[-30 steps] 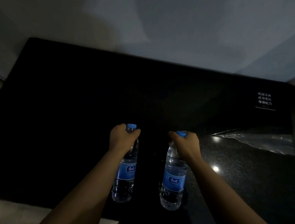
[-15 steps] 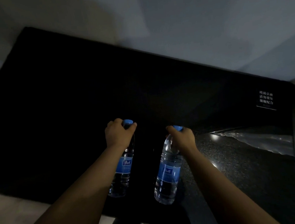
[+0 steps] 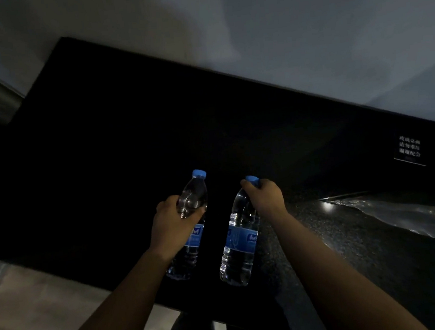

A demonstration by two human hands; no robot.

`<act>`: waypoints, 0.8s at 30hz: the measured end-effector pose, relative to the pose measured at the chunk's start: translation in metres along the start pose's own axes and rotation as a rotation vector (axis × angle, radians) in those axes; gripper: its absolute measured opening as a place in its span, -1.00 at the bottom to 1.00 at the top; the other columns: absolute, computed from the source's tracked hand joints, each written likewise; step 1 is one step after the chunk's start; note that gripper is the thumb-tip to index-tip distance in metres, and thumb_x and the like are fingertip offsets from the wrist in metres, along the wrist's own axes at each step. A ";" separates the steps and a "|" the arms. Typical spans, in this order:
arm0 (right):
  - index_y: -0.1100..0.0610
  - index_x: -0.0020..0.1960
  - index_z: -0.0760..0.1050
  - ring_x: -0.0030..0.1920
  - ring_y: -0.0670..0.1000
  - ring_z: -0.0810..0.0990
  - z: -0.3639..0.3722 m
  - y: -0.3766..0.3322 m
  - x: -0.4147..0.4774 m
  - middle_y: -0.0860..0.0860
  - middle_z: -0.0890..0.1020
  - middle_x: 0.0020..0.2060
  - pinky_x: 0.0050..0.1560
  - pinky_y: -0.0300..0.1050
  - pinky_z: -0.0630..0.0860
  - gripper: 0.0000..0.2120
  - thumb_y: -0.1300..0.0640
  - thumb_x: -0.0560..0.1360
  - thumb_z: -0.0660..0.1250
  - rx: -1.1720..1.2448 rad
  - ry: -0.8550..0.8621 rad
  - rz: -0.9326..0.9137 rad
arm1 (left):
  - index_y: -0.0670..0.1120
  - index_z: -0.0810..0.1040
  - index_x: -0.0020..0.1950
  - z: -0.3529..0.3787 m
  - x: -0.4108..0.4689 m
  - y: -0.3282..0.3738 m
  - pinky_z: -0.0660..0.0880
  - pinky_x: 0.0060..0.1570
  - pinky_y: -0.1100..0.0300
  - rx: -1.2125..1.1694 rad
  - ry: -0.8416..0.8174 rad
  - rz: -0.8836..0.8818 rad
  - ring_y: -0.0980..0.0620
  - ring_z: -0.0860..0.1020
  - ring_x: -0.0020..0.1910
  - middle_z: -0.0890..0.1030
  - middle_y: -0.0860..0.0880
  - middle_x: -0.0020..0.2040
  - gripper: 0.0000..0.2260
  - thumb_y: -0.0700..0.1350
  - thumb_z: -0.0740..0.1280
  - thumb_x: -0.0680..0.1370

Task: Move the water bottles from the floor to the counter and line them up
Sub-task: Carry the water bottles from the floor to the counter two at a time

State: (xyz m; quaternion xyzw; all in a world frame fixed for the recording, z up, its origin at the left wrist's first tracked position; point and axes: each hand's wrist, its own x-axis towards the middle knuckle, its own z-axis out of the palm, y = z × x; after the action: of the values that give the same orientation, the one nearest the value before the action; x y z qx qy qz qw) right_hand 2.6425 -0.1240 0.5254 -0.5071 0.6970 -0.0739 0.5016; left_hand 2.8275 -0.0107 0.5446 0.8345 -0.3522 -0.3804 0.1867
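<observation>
Inspection of the black counter [image 3: 106, 174]: two water bottles are being held side by side over its near part, slightly apart.

The left bottle [image 3: 196, 235] is being gripped by the left hand [image 3: 174, 221] around its shoulder, with the fingers curled about the clear plastic above the blue label. The left cap [image 3: 199, 173] is being left exposed.

The right bottle [image 3: 240, 238] is being gripped by the right hand [image 3: 265, 197] at the neck. The fingers are being wrapped just under the right cap [image 3: 252, 179], which is being partly covered.

Both bottles are being tilted slightly, caps away from the person. Whether either base is touching the counter cannot be told.

A sign with white characters [image 3: 409, 149] is being displayed at the counter's far right. A clear film sheet [image 3: 399, 212] is lying on the speckled surface nearby.
</observation>
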 end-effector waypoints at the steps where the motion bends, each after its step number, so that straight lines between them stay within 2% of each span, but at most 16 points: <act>1: 0.21 0.00 0.54 -0.26 -0.01 0.57 0.001 -0.001 0.000 0.07 0.62 -0.20 -0.30 -0.15 0.46 -0.64 -0.10 0.51 0.32 -0.012 -0.001 -0.007 | -0.01 0.47 0.17 0.000 0.001 0.000 0.47 -0.08 0.15 -0.007 -0.002 0.002 0.03 0.51 -0.05 0.44 -0.04 0.09 -0.57 0.16 0.43 0.41; 4: 0.19 -0.07 0.50 -0.33 -0.05 0.52 0.003 -0.005 0.000 0.02 0.56 -0.28 -0.42 -0.20 0.33 -0.63 -0.15 0.49 0.33 -0.079 0.005 -0.031 | -0.01 0.47 0.18 0.000 0.002 -0.001 0.53 -0.04 0.09 -0.018 -0.014 0.008 0.00 0.53 -0.03 0.45 -0.05 0.08 -0.53 0.19 0.43 0.39; 8: 0.18 -0.07 0.50 -0.36 -0.09 0.49 0.007 -0.009 -0.001 -0.01 0.53 -0.30 -0.45 -0.21 0.28 -0.60 -0.18 0.47 0.34 -0.129 0.029 -0.027 | -0.02 0.46 0.20 -0.001 0.000 0.000 0.46 -0.07 0.16 -0.031 -0.023 0.001 0.02 0.51 -0.03 0.42 -0.04 0.09 -0.55 0.15 0.43 0.42; 11: 0.19 0.00 0.48 -0.31 -0.07 0.52 0.009 -0.011 -0.003 0.01 0.56 -0.22 -0.43 -0.21 0.34 -0.57 -0.20 0.47 0.33 -0.130 0.042 -0.015 | -0.01 0.47 0.18 -0.001 -0.001 0.001 0.45 -0.10 0.18 -0.040 -0.027 -0.008 0.03 0.52 -0.04 0.43 -0.03 0.09 -0.58 0.15 0.43 0.42; 16: 0.20 0.11 0.45 -0.12 0.03 0.59 0.002 -0.016 -0.019 0.09 0.59 -0.04 -0.31 -0.17 0.42 -0.50 -0.21 0.45 0.34 -0.137 -0.002 -0.028 | 0.02 0.49 0.09 -0.007 0.000 0.002 0.46 -0.22 0.22 -0.018 -0.068 -0.011 0.05 0.55 -0.09 0.52 -0.04 0.06 -0.57 0.24 0.42 0.37; 19: 0.13 0.05 0.47 -0.17 0.00 0.54 -0.013 -0.011 -0.039 0.06 0.55 -0.08 -0.39 -0.21 0.31 -0.60 -0.19 0.46 0.33 -0.299 0.037 -0.181 | -0.01 0.49 0.06 -0.015 -0.002 0.006 0.49 -0.24 0.21 -0.020 -0.075 0.011 0.04 0.57 -0.11 0.53 -0.06 0.07 -0.60 0.19 0.45 0.37; 21: 0.07 0.02 0.47 -0.20 -0.05 0.50 -0.025 -0.008 -0.056 0.00 0.50 -0.12 -0.37 -0.25 0.30 -0.71 -0.13 0.47 0.35 -0.424 0.037 -0.298 | -0.06 0.46 0.19 -0.021 -0.004 0.010 0.43 -0.23 0.26 -0.009 -0.068 0.052 0.07 0.52 -0.07 0.48 -0.04 0.14 -0.55 0.11 0.45 0.41; 24: 0.03 0.06 0.48 -0.17 -0.08 0.49 -0.038 -0.004 -0.086 -0.03 0.50 -0.08 -0.30 -0.25 0.36 -0.74 -0.08 0.47 0.37 -0.544 -0.004 -0.379 | -0.12 0.40 0.32 -0.032 -0.009 0.017 0.38 -0.12 0.23 0.030 -0.064 0.147 0.08 0.45 -0.03 0.43 -0.07 0.20 -0.49 0.03 0.44 0.46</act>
State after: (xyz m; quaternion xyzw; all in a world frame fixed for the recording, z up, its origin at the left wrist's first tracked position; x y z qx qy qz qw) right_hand 2.6139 -0.0746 0.6002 -0.7433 0.5833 0.0241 0.3266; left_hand 2.8397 -0.0144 0.5798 0.7965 -0.4240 -0.3867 0.1905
